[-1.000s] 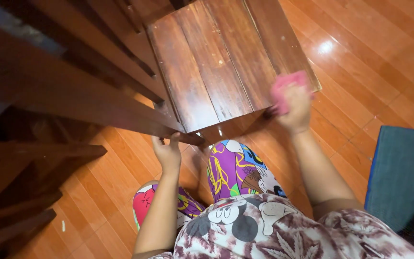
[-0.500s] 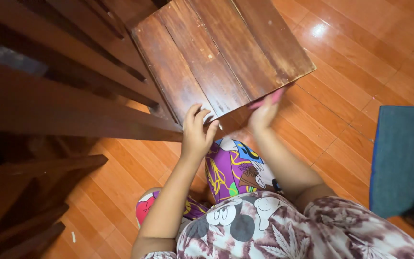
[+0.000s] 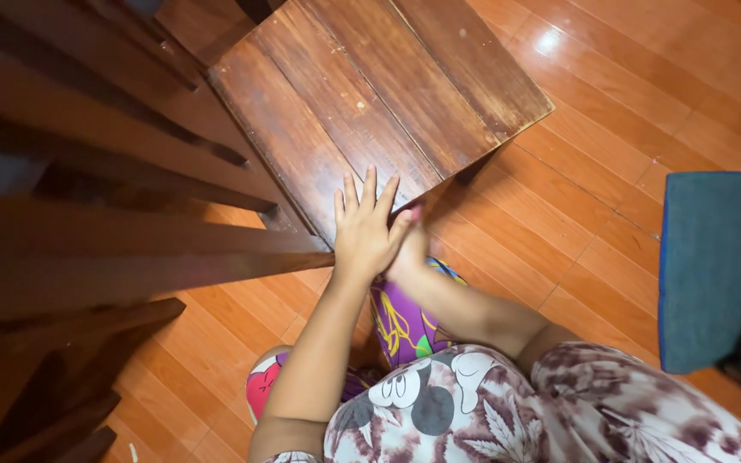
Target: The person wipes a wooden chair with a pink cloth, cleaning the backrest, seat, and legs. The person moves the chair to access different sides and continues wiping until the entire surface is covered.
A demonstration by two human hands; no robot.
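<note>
The pink cloth [image 3: 416,211] shows only as a sliver at the near edge of the wooden stool [image 3: 370,94], just under its front rim. Your right hand [image 3: 409,253] holds it there, its grip mostly hidden, so you cannot tell how it closes. Your left hand [image 3: 365,225] lies at its 9 o'clock, fingers spread flat on the seat. The blue cushion [image 3: 718,266] sits at 3 o'clock on the floor [image 3: 611,180].

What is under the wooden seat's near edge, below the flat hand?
The left hand lies flat on the wooden seat. Below the edge the right hand reaches under, a bit of pink cloth showing. Its fingers and the seat's underside are hidden.
</note>
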